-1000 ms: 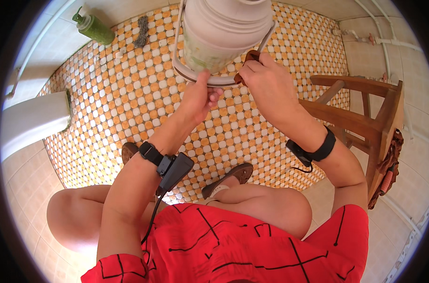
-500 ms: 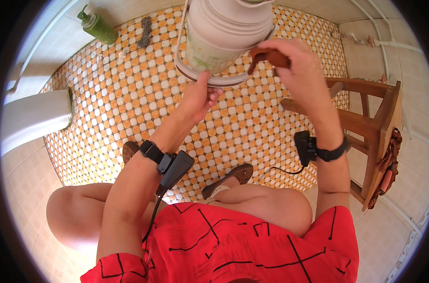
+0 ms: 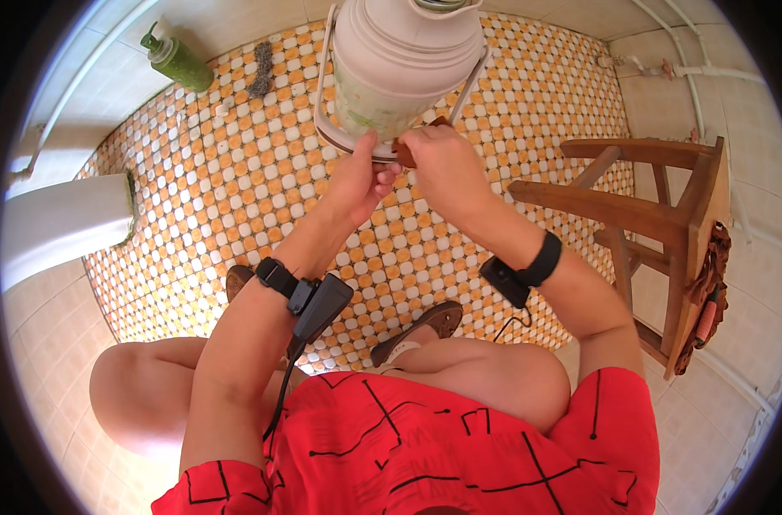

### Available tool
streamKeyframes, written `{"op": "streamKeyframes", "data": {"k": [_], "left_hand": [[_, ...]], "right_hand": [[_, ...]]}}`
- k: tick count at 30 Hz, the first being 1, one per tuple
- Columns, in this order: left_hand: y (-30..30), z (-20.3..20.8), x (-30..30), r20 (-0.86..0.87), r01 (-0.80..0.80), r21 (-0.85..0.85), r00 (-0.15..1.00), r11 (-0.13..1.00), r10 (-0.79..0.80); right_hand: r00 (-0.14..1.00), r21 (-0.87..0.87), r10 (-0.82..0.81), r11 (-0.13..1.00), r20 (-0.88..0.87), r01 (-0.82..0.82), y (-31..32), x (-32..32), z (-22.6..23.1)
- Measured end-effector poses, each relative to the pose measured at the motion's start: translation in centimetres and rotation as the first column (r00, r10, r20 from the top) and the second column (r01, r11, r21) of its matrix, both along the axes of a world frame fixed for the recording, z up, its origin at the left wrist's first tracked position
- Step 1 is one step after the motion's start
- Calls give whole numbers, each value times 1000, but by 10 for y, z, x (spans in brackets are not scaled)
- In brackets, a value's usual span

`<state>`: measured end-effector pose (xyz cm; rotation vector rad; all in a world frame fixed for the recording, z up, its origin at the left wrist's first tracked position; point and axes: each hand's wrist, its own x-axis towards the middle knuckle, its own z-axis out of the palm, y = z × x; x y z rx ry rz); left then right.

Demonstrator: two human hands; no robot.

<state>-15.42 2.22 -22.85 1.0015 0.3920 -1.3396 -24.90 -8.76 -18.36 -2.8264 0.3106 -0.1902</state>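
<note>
A pale thermos flask [image 3: 404,60] with a green leafy pattern stands on the tiled floor in front of me. Its carrying handle [image 3: 331,133] is swung down toward me. My left hand [image 3: 356,184] grips the near curve of that handle, thumb on top and fingers curled beneath. Right beside it, my right hand [image 3: 449,172] pinches a reddish-brown cloth [image 3: 404,155] against the same handle. Part of the cloth is hidden under the right fingers. Both wrists carry black straps with small devices.
A wooden stool [image 3: 614,204] is at the right, with a crumpled brown cloth [image 3: 708,292] at its far side. Against the back-left wall are a green pump bottle [image 3: 182,66] and a grey scrubber [image 3: 260,70]. A white fixture [image 3: 69,219] juts in at left; pipes [image 3: 708,72] run at right.
My right hand has moved left and slightly down with the brown cloth, from the handle's right side to beside my left hand. The flask has shifted slightly left; the left hand keeps its grip.
</note>
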Motion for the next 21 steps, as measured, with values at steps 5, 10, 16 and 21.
{"op": "streamKeyframes", "data": {"k": [5,10,16,21], "left_hand": [[7,-13,6,-12,2,-152,1000,988,-4],[16,-7,25,67,182,-116,982,976,-175],[16,1,18,203,243,-62,953,968,-226],[24,5,13,232,246,-113,948,963,-216]], "right_hand": [[974,488,-222,846,-47,216,20,22,-3],[918,793,22,513,-395,329,-15,7,39],[929,781,-366,596,56,188,-43,-28,66],[970,278,-203,947,134,160,-9,-11,44]]}}
